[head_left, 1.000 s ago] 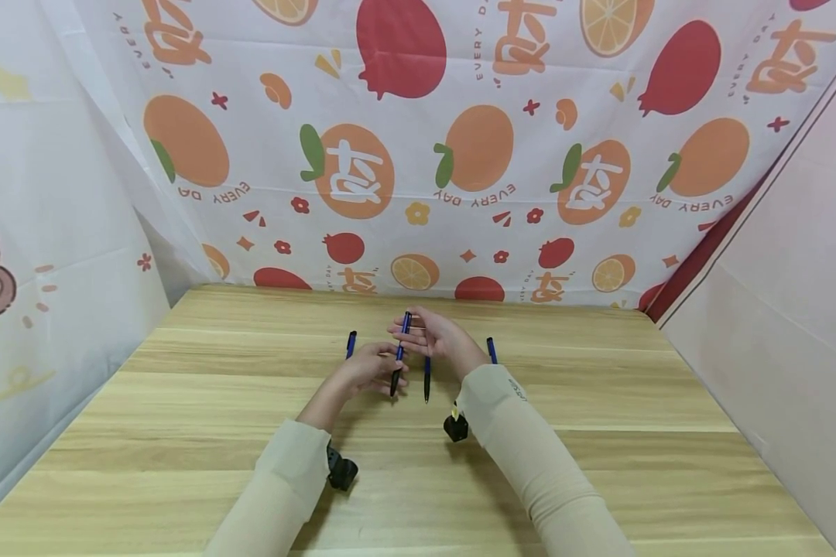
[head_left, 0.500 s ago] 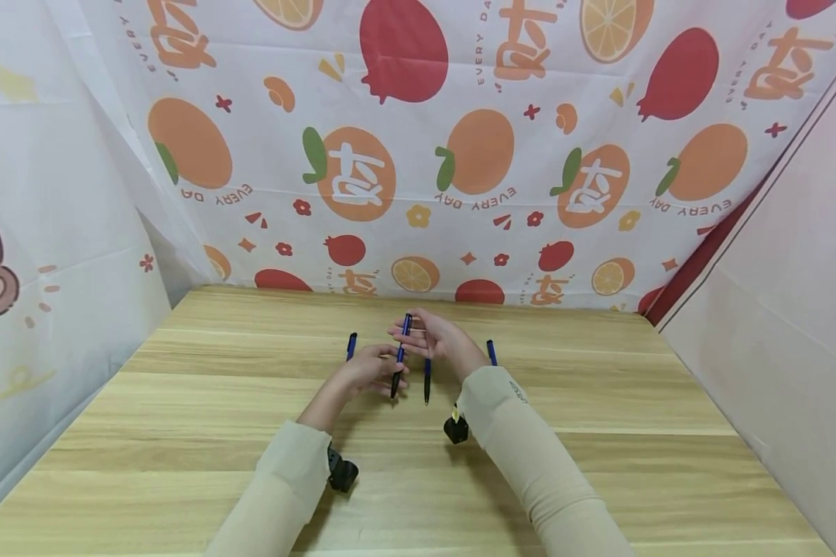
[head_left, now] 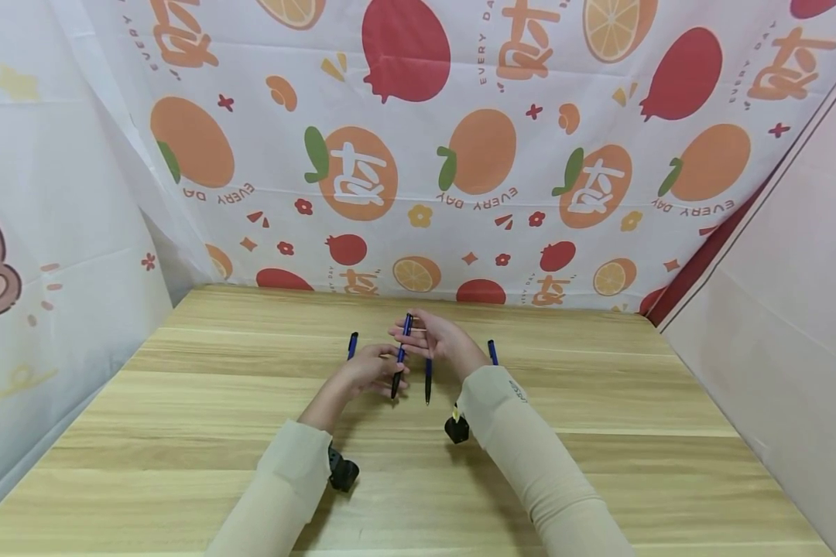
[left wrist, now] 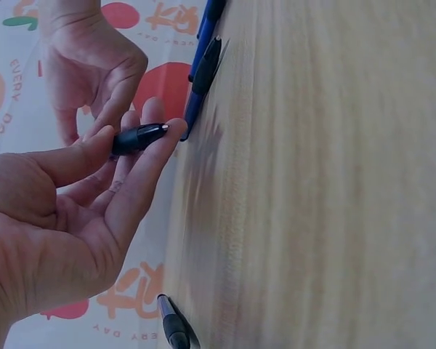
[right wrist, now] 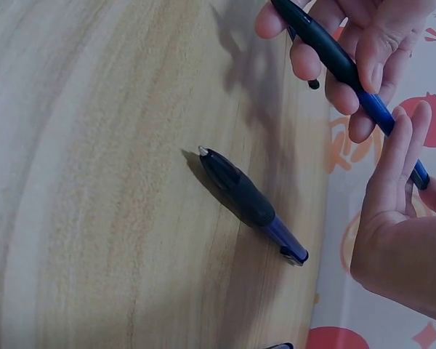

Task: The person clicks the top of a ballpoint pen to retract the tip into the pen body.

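A blue ballpoint pen with a black grip [head_left: 402, 350] is held slantwise above the table between both hands. My left hand [head_left: 369, 369] pinches its black grip section, thumb on one side and fingers beneath; the metal tip shows in the left wrist view, where the pen [left wrist: 139, 138] points at the index fingertip. Around the pen's blue upper end is my right hand [head_left: 442, 338], its fingers along the barrel and its thumb near the end in the right wrist view. Below the hands, a second pen [right wrist: 240, 193] lies on the table, tip out.
On the wooden table [head_left: 251, 433], another pen [head_left: 352, 345] lies behind the left hand, and one more [head_left: 492, 352] lies partly hidden behind the right wrist. A fruit-print curtain [head_left: 418, 155] hangs along the far edge, with white cloth at both sides.
The hands and the pen between them keep nearly the same pose. Only a slight shift of the whole head view shows.
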A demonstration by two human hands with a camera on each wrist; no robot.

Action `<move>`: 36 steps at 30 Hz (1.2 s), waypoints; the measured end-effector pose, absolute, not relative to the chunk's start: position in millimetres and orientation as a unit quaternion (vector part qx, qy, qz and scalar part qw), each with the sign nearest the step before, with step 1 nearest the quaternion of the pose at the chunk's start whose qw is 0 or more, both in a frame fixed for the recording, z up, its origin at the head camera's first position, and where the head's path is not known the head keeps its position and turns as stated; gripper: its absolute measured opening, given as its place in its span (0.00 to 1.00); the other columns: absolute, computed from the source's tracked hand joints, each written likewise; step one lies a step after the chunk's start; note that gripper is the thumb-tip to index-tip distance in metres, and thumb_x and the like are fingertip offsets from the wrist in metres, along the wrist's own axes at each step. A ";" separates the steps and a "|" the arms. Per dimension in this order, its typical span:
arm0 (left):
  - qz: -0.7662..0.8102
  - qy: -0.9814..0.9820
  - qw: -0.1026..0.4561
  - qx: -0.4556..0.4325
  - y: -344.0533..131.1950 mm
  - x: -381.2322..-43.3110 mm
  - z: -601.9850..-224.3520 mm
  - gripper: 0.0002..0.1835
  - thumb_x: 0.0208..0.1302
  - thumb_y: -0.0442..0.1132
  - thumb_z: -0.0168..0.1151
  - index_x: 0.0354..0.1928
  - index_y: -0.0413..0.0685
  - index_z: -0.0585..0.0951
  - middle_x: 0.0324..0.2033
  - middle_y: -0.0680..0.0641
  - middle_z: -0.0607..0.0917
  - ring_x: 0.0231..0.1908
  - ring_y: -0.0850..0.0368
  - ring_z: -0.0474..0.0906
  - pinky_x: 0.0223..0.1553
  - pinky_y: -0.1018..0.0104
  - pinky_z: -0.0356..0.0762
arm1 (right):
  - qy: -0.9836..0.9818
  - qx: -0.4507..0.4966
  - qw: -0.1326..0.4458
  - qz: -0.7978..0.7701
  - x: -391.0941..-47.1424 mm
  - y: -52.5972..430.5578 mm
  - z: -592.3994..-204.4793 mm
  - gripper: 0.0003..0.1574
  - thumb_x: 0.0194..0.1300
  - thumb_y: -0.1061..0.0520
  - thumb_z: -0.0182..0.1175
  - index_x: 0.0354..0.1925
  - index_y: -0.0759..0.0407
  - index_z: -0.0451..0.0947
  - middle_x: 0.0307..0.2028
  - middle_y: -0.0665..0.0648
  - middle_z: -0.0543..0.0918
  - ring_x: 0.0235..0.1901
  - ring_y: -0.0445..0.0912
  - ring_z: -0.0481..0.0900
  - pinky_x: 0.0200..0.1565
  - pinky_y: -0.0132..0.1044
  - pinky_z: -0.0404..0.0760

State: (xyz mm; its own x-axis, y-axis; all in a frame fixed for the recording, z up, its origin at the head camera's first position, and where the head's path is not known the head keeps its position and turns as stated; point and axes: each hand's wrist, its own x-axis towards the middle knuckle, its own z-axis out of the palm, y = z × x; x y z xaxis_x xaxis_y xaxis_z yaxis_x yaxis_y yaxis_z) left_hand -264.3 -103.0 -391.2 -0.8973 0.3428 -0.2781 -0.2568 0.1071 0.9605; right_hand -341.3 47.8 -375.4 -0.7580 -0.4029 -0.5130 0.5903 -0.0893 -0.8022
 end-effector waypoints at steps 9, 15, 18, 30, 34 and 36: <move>0.661 0.717 0.220 0.031 -102.6 -263.7 -391.7 0.19 0.69 0.29 0.44 0.59 0.27 0.60 0.48 0.30 0.75 0.42 0.40 0.78 0.40 0.50 0.77 | 0.583 0.083 0.333 -0.736 -341.7 48.4 -378.4 0.29 0.70 0.45 0.46 0.61 0.62 0.67 0.46 0.58 0.81 0.30 0.41 0.83 0.39 0.33 0.79; 0.652 0.725 0.217 0.038 -102.7 -263.1 -392.8 0.17 0.69 0.29 0.45 0.56 0.27 0.63 0.47 0.30 0.76 0.42 0.39 0.79 0.39 0.50 0.78 | 0.586 0.075 0.329 -0.736 -341.0 48.4 -378.9 0.31 0.70 0.45 0.47 0.62 0.62 0.66 0.48 0.59 0.80 0.32 0.43 0.82 0.41 0.34 0.79; 0.650 0.727 0.218 0.041 -102.6 -263.5 -393.6 0.16 0.69 0.29 0.45 0.56 0.27 0.64 0.47 0.30 0.77 0.42 0.39 0.79 0.39 0.50 0.78 | 0.587 0.074 0.329 -0.736 -341.3 49.0 -379.5 0.31 0.70 0.44 0.46 0.62 0.62 0.66 0.48 0.59 0.79 0.32 0.43 0.82 0.41 0.34 0.79; 0.654 0.724 0.217 0.036 -102.1 -264.9 -394.8 0.17 0.69 0.29 0.45 0.58 0.28 0.63 0.48 0.30 0.76 0.42 0.40 0.78 0.39 0.50 0.77 | 0.580 0.085 0.331 -0.739 -341.2 48.3 -375.9 0.30 0.69 0.47 0.46 0.63 0.62 0.65 0.48 0.59 0.79 0.30 0.42 0.82 0.39 0.33 0.79; 0.658 0.721 0.217 0.031 -101.5 -265.4 -394.9 0.18 0.69 0.29 0.45 0.58 0.29 0.63 0.48 0.30 0.75 0.42 0.40 0.78 0.38 0.51 0.78 | 0.578 0.089 0.329 -0.742 -342.1 48.0 -375.4 0.30 0.68 0.47 0.48 0.62 0.62 0.65 0.45 0.58 0.81 0.29 0.42 0.82 0.37 0.33 0.80; 0.658 0.720 0.218 0.031 -101.2 -265.6 -394.8 0.18 0.69 0.29 0.45 0.58 0.29 0.63 0.48 0.30 0.75 0.42 0.40 0.78 0.38 0.51 0.78 | 0.578 0.090 0.329 -0.742 -342.5 48.1 -375.6 0.30 0.68 0.47 0.48 0.62 0.62 0.66 0.43 0.57 0.82 0.29 0.42 0.82 0.36 0.32 0.80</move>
